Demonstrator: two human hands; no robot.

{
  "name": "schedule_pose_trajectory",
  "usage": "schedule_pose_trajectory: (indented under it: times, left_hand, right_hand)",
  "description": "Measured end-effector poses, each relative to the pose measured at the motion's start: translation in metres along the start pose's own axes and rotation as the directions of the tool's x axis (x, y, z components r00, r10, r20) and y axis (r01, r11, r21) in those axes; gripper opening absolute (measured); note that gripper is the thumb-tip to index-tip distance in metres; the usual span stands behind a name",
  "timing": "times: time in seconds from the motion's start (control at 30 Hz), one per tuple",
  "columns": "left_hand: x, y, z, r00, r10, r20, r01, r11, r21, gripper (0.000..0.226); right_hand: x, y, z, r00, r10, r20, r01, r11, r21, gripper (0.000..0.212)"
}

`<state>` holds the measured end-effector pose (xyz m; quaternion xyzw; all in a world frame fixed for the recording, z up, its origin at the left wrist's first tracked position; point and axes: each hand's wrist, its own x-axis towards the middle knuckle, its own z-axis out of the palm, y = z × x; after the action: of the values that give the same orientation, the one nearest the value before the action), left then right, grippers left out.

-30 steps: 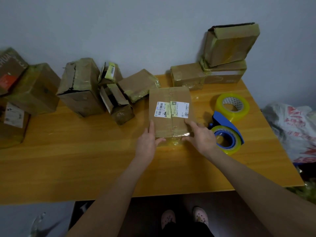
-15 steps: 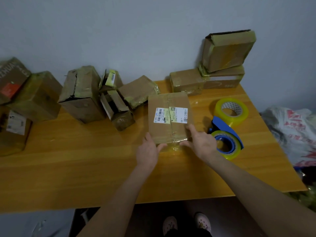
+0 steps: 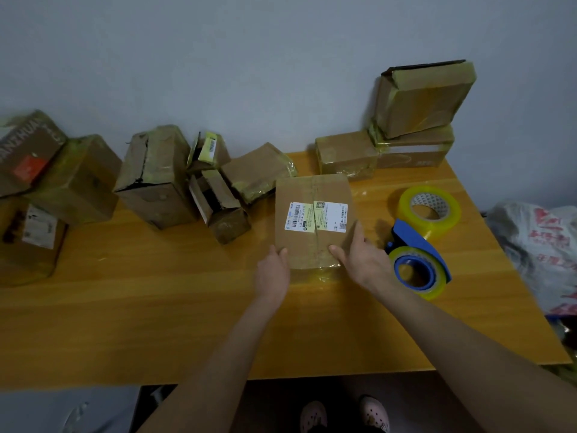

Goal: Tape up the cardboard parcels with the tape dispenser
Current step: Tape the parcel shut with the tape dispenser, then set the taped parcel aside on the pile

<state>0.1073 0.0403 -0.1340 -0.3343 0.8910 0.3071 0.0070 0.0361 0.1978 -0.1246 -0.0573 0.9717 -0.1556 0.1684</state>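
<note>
A flat cardboard parcel [image 3: 312, 235] with a white and yellow label lies on the wooden table [image 3: 156, 307], with clear tape along its near edge. My left hand [image 3: 271, 275] holds its near left corner, thumb on top. My right hand [image 3: 363, 260] holds the near right corner, thumb on the top face and index finger along the right side. The blue tape dispenser [image 3: 416, 264] with a yellowish roll lies on the table just right of my right hand, untouched.
A spare roll of tape [image 3: 429, 207] sits behind the dispenser. Several worn parcels [image 3: 156, 179] stand along the wall at left and centre. Taped boxes [image 3: 418, 101] are stacked at the back right. A plastic bag [image 3: 537, 245] lies off the table's right edge.
Both hands stay at the parcel's near edge. My left index finger has drawn back and my right thumb has slid onto the top face. The parcel has not moved.
</note>
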Motion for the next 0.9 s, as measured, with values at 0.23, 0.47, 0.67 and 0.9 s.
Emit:
schedule_pose_trajectory:
  times: [0.23, 0.47, 0.67, 0.9]
  left_hand:
    - [0.004, -0.002, 0.001, 0.993, 0.025, 0.117, -0.003, 0.982, -0.187, 0.043]
    - [0.019, -0.001, -0.012, 0.978, -0.081, 0.194, 0.155, 0.902, -0.404, 0.044]
    - [0.007, 0.026, -0.023, 0.997, 0.032, 0.074, 0.009, 0.868, -0.497, 0.049]
    - [0.009, 0.052, -0.098, 0.969, 0.05, -0.243, -0.171, 0.846, -0.506, 0.053]
  right_hand:
    - [0.009, 0.002, 0.001, 0.995, 0.063, 0.082, -0.076, 0.985, 0.158, 0.071]
    - [0.016, 0.005, -0.002, 0.977, 0.132, 0.167, -0.207, 0.777, 0.595, 0.066]
    - [0.009, 0.013, -0.016, 0.977, 0.145, 0.158, -0.214, 0.581, 0.786, 0.062]
    - [0.023, -0.05, -0.072, 1.0, 0.006, 0.008, -0.01, 0.447, 0.894, 0.084]
